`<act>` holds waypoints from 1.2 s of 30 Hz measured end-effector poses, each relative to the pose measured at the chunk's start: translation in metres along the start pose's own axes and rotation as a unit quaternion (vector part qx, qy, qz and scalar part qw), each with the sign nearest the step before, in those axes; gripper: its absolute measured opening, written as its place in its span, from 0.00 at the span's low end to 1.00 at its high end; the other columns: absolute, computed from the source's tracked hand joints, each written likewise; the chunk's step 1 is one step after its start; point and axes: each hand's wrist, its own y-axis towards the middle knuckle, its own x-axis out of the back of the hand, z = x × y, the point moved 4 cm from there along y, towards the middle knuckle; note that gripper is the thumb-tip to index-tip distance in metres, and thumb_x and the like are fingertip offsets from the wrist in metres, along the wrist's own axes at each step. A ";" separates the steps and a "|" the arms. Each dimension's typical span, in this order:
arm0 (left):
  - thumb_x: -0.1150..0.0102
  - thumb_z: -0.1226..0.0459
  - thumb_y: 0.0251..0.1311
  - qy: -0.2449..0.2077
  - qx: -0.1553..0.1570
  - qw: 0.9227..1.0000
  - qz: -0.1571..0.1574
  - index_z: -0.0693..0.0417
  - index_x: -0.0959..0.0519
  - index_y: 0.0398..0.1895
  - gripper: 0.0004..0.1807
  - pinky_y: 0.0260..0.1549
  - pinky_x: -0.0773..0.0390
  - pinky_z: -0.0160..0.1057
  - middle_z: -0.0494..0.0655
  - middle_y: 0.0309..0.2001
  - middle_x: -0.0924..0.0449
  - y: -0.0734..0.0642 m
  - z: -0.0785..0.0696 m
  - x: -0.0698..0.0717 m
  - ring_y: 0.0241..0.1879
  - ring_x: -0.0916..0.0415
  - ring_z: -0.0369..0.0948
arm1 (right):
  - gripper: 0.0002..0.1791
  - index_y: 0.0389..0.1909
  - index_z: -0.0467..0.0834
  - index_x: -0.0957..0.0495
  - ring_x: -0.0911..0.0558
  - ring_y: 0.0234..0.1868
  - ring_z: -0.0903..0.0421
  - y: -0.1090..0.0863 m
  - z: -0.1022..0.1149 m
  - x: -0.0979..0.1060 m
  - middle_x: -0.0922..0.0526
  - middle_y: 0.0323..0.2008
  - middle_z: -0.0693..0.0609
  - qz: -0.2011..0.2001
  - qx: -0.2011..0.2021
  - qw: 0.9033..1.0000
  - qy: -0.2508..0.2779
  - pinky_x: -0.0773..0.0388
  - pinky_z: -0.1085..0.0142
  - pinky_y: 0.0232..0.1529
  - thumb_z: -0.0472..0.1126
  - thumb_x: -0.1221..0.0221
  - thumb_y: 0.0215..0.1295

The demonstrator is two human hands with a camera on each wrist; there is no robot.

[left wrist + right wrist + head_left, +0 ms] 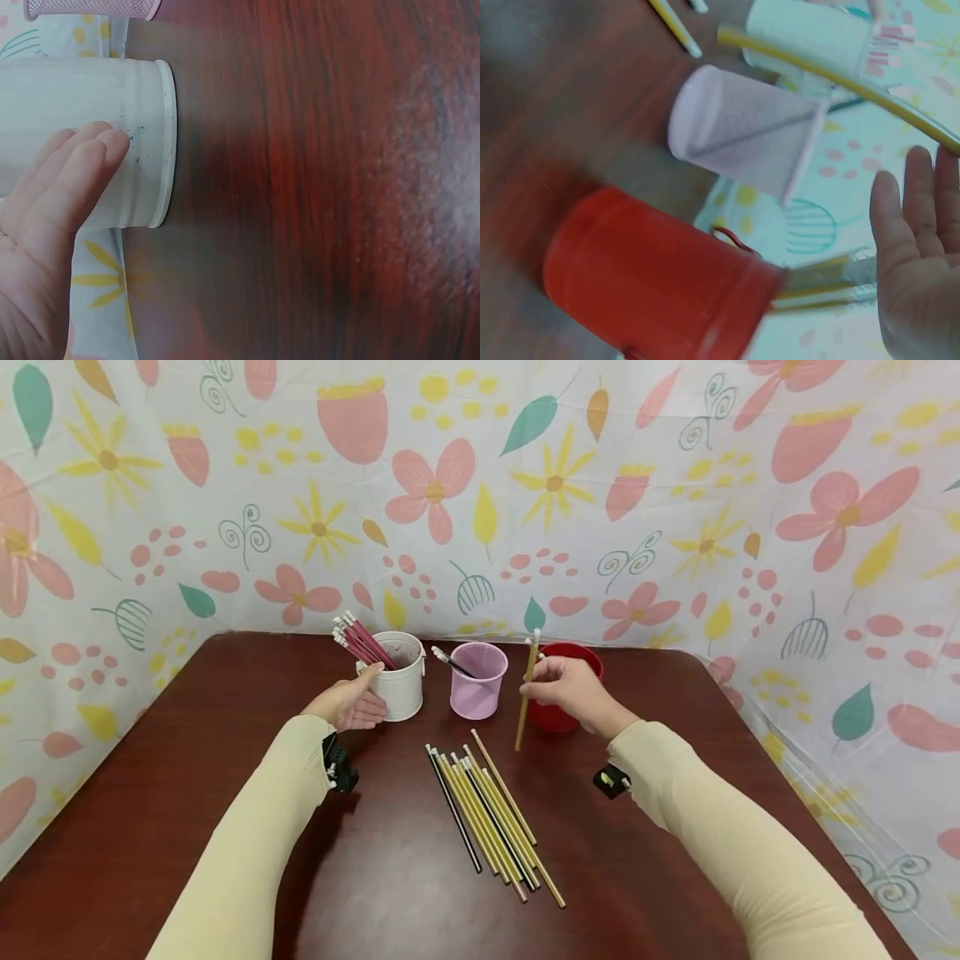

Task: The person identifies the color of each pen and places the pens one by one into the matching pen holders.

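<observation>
Gold pencil (522, 722), one: standing nearly upright, white end up, at the left side of the red bucket (553, 718) as the head view is showing it, towards the far edge of the bench (187, 818), right of its middle. Right hand (576, 689): fingers are grasping that pencil in its upper part. Left hand (348, 703): fingers are lying released and straight against the white bucket (402, 693), which is standing left of the far edge's middle and holding pink pencils (365, 642). Handling, as judged: a light pinch is suiting so thin a shaft; raising its lower end above any rim would be sparing a knock; the left fingers are best steadying, not pushing. Bench: dark reddish-brown, wood-grained, glossy, showing glare towards the near edge. Lilac basket (476, 693): standing between the buckets, holding dark pencils. Loose pencils (483, 818), gold and dark: lying lengthwise between far and near edges. Room: a flowered sheet (480, 443) is hanging beyond the far edge and both far corners.
</observation>
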 end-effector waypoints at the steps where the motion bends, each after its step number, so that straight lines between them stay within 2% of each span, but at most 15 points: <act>1: 0.66 0.36 0.66 0.005 -0.001 1.000 0.003 0.78 0.38 0.63 0.49 0.60 0.32 0.47 0.70 0.63 0.35 0.000 0.001 0.001 0.62 0.33 0.56 | 0.05 0.32 0.31 0.22 0.21 0.29 0.63 0.000 0.004 0.003 0.18 0.26 0.57 -0.012 0.013 1.000 0.009 0.20 0.68 0.36 0.30 0.37 0.56; 4: 0.66 0.37 0.66 0.012 -0.005 1.000 0.012 0.78 0.38 0.63 0.48 0.60 0.33 0.47 0.71 0.63 0.36 0.000 0.001 0.002 0.63 0.35 0.58 | 0.02 0.28 0.35 0.20 0.22 0.26 0.64 0.000 0.013 0.016 0.19 0.21 0.60 -0.045 0.044 0.997 0.040 0.23 0.72 0.31 0.30 0.37 0.57; 8: 0.68 0.37 0.67 0.015 -0.006 1.000 0.012 0.78 0.39 0.63 0.48 0.61 0.34 0.48 0.71 0.63 0.36 -0.002 0.000 0.004 0.63 0.36 0.58 | 0.09 0.24 0.46 0.18 0.21 0.25 0.64 0.000 0.029 0.035 0.18 0.20 0.59 -0.080 0.084 0.990 0.076 0.23 0.73 0.31 0.30 0.38 0.58; 13: 0.68 0.37 0.67 0.013 -0.018 1.000 0.012 0.79 0.39 0.63 0.48 0.61 0.34 0.49 0.72 0.63 0.37 -0.005 0.000 0.006 0.63 0.36 0.59 | 0.15 0.29 0.48 0.17 0.18 0.27 0.63 0.005 0.050 0.061 0.17 0.24 0.55 -0.117 0.138 0.974 0.133 0.20 0.74 0.32 0.23 0.42 0.57; 17: 0.67 0.38 0.67 0.006 -0.023 1.000 0.013 0.79 0.39 0.62 0.48 0.61 0.34 0.49 0.72 0.63 0.36 -0.005 0.000 0.004 0.62 0.35 0.58 | 0.15 0.31 0.47 0.17 0.18 0.29 0.63 0.007 0.059 0.077 0.16 0.26 0.54 -0.149 0.157 0.965 0.149 0.20 0.74 0.32 0.23 0.42 0.57; 23: 0.65 0.38 0.67 0.000 -0.025 1.000 0.010 0.79 0.38 0.62 0.47 0.60 0.33 0.48 0.72 0.62 0.35 -0.003 -0.001 0.002 0.62 0.34 0.58 | 0.15 0.31 0.47 0.17 0.19 0.31 0.63 0.011 0.061 0.087 0.17 0.26 0.55 -0.200 0.163 0.957 0.130 0.22 0.77 0.32 0.23 0.43 0.58; 27: 0.64 0.38 0.66 -0.007 -0.030 1.000 0.004 0.80 0.37 0.61 0.47 0.60 0.33 0.49 0.73 0.62 0.35 -0.001 -0.003 0.001 0.61 0.33 0.58 | 0.16 0.29 0.48 0.18 0.20 0.30 0.63 0.015 0.059 0.090 0.18 0.25 0.57 -0.219 0.173 0.953 0.118 0.24 0.77 0.31 0.23 0.45 0.57; 31: 0.62 0.39 0.66 -0.017 -0.020 1.000 -0.013 0.79 0.36 0.60 0.46 0.59 0.32 0.49 0.72 0.60 0.33 0.000 -0.001 0.000 0.59 0.31 0.57 | 0.14 0.29 0.46 0.19 0.21 0.29 0.63 0.018 0.049 0.090 0.18 0.24 0.57 -0.224 0.161 0.956 0.103 0.23 0.77 0.30 0.24 0.45 0.58; 36: 0.62 0.40 0.67 -0.011 -0.025 0.999 -0.021 0.80 0.34 0.58 0.45 0.58 0.30 0.50 0.72 0.58 0.30 -0.001 0.000 0.001 0.53 0.26 0.55 | 0.10 0.34 0.45 0.22 0.21 0.29 0.65 0.023 0.025 0.084 0.20 0.24 0.62 -0.247 0.117 0.962 0.031 0.24 0.78 0.31 0.28 0.45 0.60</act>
